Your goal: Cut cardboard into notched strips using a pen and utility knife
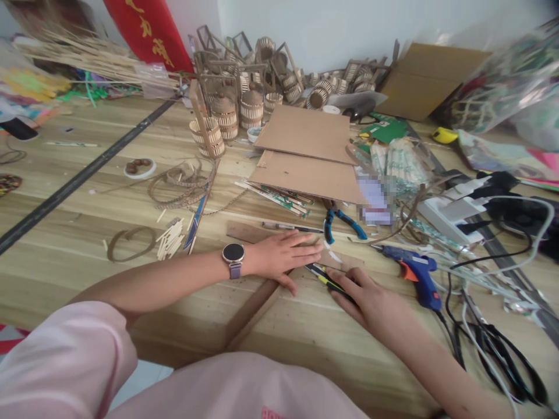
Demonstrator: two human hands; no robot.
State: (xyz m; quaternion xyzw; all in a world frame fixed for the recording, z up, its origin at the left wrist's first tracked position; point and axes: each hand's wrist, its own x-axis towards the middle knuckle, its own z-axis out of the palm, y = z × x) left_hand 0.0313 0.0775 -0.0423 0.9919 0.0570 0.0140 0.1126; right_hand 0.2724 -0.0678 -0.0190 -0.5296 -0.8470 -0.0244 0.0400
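My left hand (279, 254), with a watch (233, 254) on its wrist, lies flat with fingers stretched out. Under its palm and thumb runs a brown cardboard strip (251, 311) that slants towards the table's front edge. A second flat brown piece (244, 231) shows beyond the fingers. My right hand (364, 294) is closed around a black and yellow-green utility knife (324, 278), whose tip points at the left fingertips. A dark pen (290, 226) and blue-handled pliers (348, 224) lie just past the hands. Whatever the left palm covers is hidden.
A blue glue gun (417, 273) and black scissors (502, 355) lie at right among cables and a white power strip (454, 209). Cardboard sheets (305, 134) and several small wooden baskets (225, 119) stand behind. Short sticks (170, 238) and coiled braid (179, 183) lie left.
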